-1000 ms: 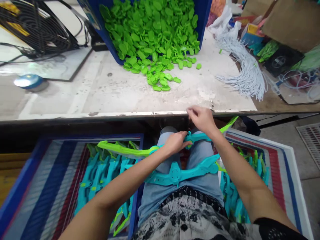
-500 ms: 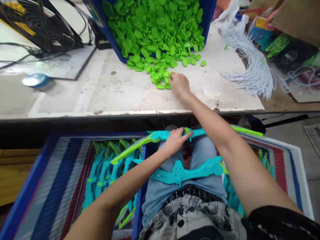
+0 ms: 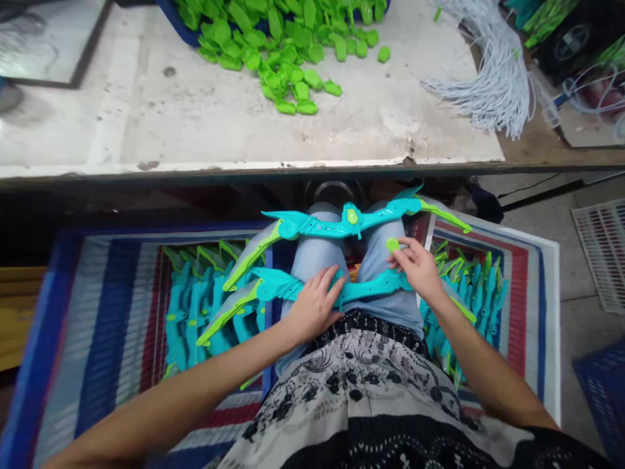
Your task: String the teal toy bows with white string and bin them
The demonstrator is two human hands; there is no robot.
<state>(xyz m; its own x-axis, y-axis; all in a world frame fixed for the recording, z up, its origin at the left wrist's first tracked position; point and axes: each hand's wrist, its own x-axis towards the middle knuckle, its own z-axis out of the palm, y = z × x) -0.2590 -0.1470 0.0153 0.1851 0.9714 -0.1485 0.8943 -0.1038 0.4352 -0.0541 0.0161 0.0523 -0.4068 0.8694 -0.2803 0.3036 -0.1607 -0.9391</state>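
Note:
Two turquoise toy bows with lime-green tips lie across my lap. The farther toy bow (image 3: pixel 322 228) rests on my knees, a green piece set in its middle. On the nearer toy bow (image 3: pixel 375 286) sits my left hand (image 3: pixel 316 305), thumb spread from the fingers, holding it by the middle and hiding part of it. My right hand (image 3: pixel 420 268) pinches a small flat green piece (image 3: pixel 392 245) between thumb and fingers, just above this bow's right arm. Loose green pieces (image 3: pixel 293 75) are heaped on the table.
A blue bin (image 3: pixel 181 25) at the table's back spills the green pieces. White cords (image 3: pixel 505 85) lie to its right. Below the table edge, a blue-rimmed crate (image 3: pixel 46 326) on the left and a white-rimmed crate (image 3: pixel 551 312) on the right hold several more bows.
My right hand has come back from the table heap to my lap with a green piece. My left hand has moved from the farther bow to the nearer one. The view has tilted down.

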